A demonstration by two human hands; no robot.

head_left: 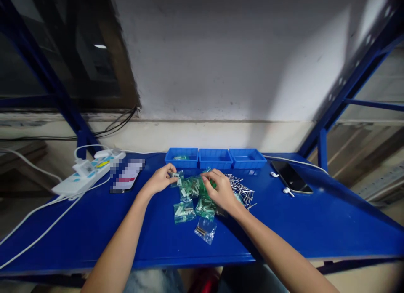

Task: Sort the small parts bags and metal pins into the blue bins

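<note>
My left hand (162, 179) pinches a small clear plastic bag (178, 179) with pale plugs inside, at the left of a pile. My right hand (220, 189) is over the pile, thumb and fingers closed on a green-tinted plastic bag (206, 171), mostly hidden by the hand. Beneath and between the hands lie several filled bags (189, 189) of white plugs and screws. Nearer to me is another such bag (184, 211). A clear bag with metal pieces (205, 230) lies closest to the front edge. Loose metal pins (241, 187) are heaped beside my right hand.
Three blue bins stand along the back: the left bin (182, 163) with a greenish bag inside, a middle bin (216, 163) and a right bin (248, 163). A power strip (88, 175) with cables and a phone (128, 175) lie left. Another phone (292, 177) and white earbuds (288, 191) lie right.
</note>
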